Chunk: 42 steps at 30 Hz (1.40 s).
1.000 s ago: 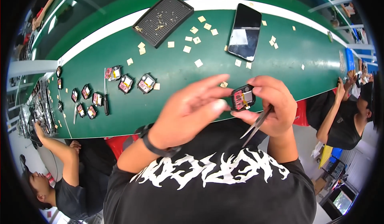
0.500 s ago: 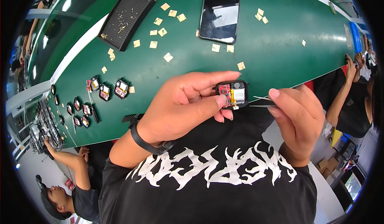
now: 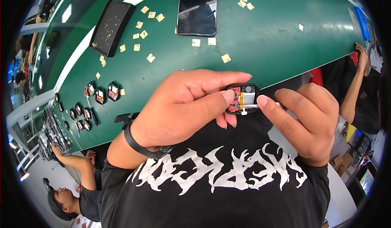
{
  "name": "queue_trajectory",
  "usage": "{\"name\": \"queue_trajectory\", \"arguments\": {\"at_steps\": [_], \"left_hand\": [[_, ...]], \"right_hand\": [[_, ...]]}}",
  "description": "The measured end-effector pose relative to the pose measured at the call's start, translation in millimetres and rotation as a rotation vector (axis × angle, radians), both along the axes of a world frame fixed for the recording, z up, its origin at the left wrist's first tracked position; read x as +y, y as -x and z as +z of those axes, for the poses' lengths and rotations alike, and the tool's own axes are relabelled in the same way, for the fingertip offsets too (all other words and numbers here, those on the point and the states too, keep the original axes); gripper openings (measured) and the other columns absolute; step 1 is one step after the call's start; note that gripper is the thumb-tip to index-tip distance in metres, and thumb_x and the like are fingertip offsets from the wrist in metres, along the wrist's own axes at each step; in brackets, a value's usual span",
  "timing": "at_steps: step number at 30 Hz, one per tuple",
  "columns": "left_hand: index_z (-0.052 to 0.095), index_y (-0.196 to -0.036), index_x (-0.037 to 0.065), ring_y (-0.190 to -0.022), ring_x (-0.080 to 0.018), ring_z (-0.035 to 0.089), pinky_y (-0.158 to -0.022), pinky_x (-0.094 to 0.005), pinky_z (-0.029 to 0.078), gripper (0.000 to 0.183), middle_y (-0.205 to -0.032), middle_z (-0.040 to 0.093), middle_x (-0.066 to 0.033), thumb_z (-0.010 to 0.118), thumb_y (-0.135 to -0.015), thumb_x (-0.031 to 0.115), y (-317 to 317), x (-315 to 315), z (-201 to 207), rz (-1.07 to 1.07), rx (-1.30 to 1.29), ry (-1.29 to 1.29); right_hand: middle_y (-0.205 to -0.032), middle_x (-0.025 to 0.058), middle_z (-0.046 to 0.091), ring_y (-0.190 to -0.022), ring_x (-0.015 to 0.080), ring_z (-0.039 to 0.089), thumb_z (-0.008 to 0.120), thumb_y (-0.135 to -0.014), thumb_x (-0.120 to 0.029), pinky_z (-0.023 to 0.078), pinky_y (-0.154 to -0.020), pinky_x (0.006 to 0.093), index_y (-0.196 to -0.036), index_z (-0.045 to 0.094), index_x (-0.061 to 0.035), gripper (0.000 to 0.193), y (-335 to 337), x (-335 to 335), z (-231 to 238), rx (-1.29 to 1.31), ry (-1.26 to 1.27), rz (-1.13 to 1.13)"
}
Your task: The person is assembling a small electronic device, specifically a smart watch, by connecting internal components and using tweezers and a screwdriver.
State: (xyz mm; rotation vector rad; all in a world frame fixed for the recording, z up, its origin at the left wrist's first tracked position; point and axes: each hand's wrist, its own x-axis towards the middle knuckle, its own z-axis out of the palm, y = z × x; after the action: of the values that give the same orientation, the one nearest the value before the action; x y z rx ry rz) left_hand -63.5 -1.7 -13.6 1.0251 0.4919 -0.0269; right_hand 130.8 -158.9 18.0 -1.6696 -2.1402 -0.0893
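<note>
Left hand (image 3: 187,106) pinches opened watch-shaped device (image 3: 247,97); right hand (image 3: 307,118) grips metal tweezers (image 3: 251,106); slip could gouge red circuit board (image 3: 236,100).

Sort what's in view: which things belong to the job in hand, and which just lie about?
Job in hand:
open squarish black device with a red circuit board, in the left hand
slim silver metal tweezers, in the right hand
likely the similar black devices at left

Apparently just lying about:
black rectangular glossy phone
small square cream papery pieces
black rectangular perforated tray
</note>
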Motion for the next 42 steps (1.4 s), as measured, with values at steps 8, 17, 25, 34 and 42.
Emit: {"name": "queue_trajectory", "arguments": {"at_steps": [8, 17, 25, 34, 42], "left_hand": [[0.055, -0.138, -0.006, -0.079, -0.0169, 0.071, -0.065, -0.0245, 0.058, 0.038, -0.104, 0.070, -0.0138, 0.048, -0.103, 0.006, -10.7, -12.1, -2.8, -0.003, -0.004, 0.029], [0.053, -0.140, -0.007, -0.078, -0.0177, 0.071, -0.065, -0.0249, 0.058, 0.039, -0.106, 0.070, -0.0151, 0.047, -0.103, 0.004, -18.3, -16.8, -2.2, 0.011, 0.027, 0.081], [0.053, -0.139, -0.008, -0.076, -0.0185, 0.071, -0.064, -0.0264, 0.059, 0.038, -0.107, 0.070, -0.0152, 0.047, -0.103, 0.003, -25.2, -15.5, 4.1, -0.013, 0.112, 0.135], [0.053, -0.139, -0.008, -0.076, -0.0186, 0.071, -0.064, -0.0267, 0.059, 0.039, -0.104, 0.070, -0.0149, 0.046, -0.103, 0.003, -29.4, -17.3, 4.1, -0.015, 0.095, 0.162], [0.052, -0.140, -0.008, -0.075, -0.0183, 0.070, -0.065, -0.0266, 0.059, 0.039, -0.104, 0.070, -0.0155, 0.045, -0.103, 0.004, -30.8, -15.1, 1.4, -0.026, 0.095, 0.188]], "right_hand": [[-0.082, 0.0052, 0.065, -0.062, 0.0168, 0.051, 0.071, -0.061, -0.010, 0.037, -0.050, 0.0284, -0.101, 0.075, -0.0042, 0.040, -8.9, -15.3, -6.9, 0.036, -0.003, -0.012], [-0.082, 0.0081, 0.067, -0.060, 0.0173, 0.050, 0.071, -0.061, -0.011, 0.036, -0.050, 0.0293, -0.101, 0.075, -0.0032, 0.041, -10.8, -28.0, -6.7, -0.010, -0.045, -0.080], [-0.083, 0.0126, 0.069, -0.062, 0.0178, 0.050, 0.075, -0.064, -0.012, 0.032, -0.050, 0.0299, -0.102, 0.076, -0.0019, 0.039, -20.3, -36.5, -7.6, -0.126, -0.159, 0.013], [-0.087, 0.0129, 0.070, -0.063, 0.0179, 0.049, 0.078, -0.069, -0.009, 0.031, -0.050, 0.0302, -0.106, 0.076, -0.0042, 0.038, -16.2, -37.1, -16.9, -0.195, -0.183, 0.005], [-0.090, 0.0138, 0.069, -0.066, 0.0187, 0.051, 0.075, -0.068, -0.008, 0.032, -0.051, 0.0303, -0.111, 0.074, -0.0046, 0.043, -16.8, -39.1, -17.7, -0.142, -0.105, -0.005]]}}
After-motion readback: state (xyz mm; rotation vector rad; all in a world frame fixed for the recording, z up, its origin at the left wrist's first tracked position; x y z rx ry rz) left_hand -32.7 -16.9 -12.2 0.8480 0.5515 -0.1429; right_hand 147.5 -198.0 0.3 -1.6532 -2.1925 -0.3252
